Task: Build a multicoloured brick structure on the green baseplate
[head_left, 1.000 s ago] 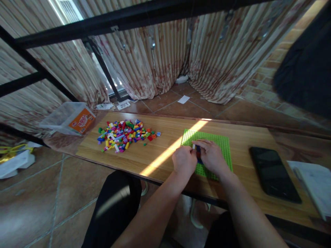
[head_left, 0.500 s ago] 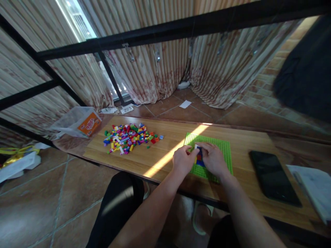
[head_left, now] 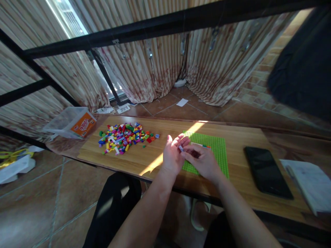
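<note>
My left hand is turned palm up over the left edge of the green baseplate, its fingers stretched out and apart. A small pale toy brick, whitish or lavender, shows at its palm. My right hand pinches at this brick with thumb and fingertips, its other fingers curled above the baseplate. Behind the right hand, a strip of a white brick piece and a few coloured bricks on the baseplate peek out. Most of that build is hidden by the hand.
A heap of mixed toy bricks lies on the left of the wooden table. Beyond it stands a clear plastic box with an orange label. On the right are a black phone or tablet and an open notebook.
Both hands have lifted off the bricks on the baseplate. My left hand has turned palm up and opened, and the right now pinches a small pale brick over it. The view has shifted slightly.
</note>
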Demonstrator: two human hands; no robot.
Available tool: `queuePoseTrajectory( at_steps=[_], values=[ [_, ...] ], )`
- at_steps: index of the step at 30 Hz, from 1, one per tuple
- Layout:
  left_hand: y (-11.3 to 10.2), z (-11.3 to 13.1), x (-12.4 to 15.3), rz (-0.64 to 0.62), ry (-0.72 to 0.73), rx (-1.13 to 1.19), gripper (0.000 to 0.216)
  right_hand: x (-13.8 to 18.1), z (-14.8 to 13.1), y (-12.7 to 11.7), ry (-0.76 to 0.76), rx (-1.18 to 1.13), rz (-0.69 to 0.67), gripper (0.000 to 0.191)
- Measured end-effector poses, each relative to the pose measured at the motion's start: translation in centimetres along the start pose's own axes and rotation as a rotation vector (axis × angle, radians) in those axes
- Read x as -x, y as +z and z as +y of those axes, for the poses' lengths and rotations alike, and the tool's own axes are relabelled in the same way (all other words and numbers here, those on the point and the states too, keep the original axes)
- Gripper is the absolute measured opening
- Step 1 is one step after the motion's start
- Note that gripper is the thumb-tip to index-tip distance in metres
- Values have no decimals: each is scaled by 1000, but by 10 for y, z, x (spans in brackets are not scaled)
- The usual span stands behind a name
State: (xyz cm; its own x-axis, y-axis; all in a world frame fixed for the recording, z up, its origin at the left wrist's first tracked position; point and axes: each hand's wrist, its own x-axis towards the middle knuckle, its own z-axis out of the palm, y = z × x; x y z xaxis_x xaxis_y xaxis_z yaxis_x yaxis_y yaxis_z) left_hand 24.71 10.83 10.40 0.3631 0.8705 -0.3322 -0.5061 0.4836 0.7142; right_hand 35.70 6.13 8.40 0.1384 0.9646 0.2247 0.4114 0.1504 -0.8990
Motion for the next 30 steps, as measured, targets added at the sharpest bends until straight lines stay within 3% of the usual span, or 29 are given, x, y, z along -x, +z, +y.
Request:
queuePoseTrajectory(
  at_steps=[6,11,16,22,30],
  values=[
    [8,-14,-2,-47,114,-140,54,3,5,-11,104,85,68,21],
    [-11,-31,-18,82,276,-541,25,7,19,-32,242,226,154,26],
    [-28,-43,-22,32,395,-831,31,7,24,-27,233,521,196,23],
    [-28,-44,-23,-12,403,-944,34,1,20,-12,265,740,204,24],
    [-31,-46,-25,-21,422,-972,34,-2,23,-8,188,653,153,28]
  ],
)
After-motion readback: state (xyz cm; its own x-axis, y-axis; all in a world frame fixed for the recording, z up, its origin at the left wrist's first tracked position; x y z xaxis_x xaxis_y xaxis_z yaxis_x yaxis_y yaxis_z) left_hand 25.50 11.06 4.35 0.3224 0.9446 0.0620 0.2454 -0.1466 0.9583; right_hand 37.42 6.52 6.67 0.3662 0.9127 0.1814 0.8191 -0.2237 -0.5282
